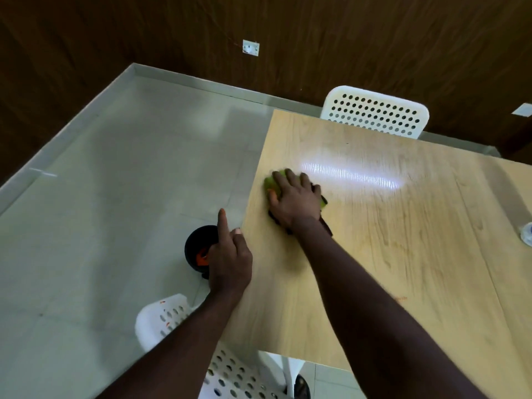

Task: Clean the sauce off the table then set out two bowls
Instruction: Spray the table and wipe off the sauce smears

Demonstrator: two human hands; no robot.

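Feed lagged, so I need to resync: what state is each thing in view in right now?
right hand: flat, pressing the cloth.
cloth: on the table, under the right hand.
left hand: at the table edge, index finger straight; grip unclear.
table: faint reddish mark beside the right forearm.
black bin: on the floor, open-topped, something orange inside.
far chair: upright at the table's far side.

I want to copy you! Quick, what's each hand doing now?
Left hand: at the edge of the table, index finger out; whether it holds anything cannot be told.
Right hand: open, pressing flat on the green cloth.
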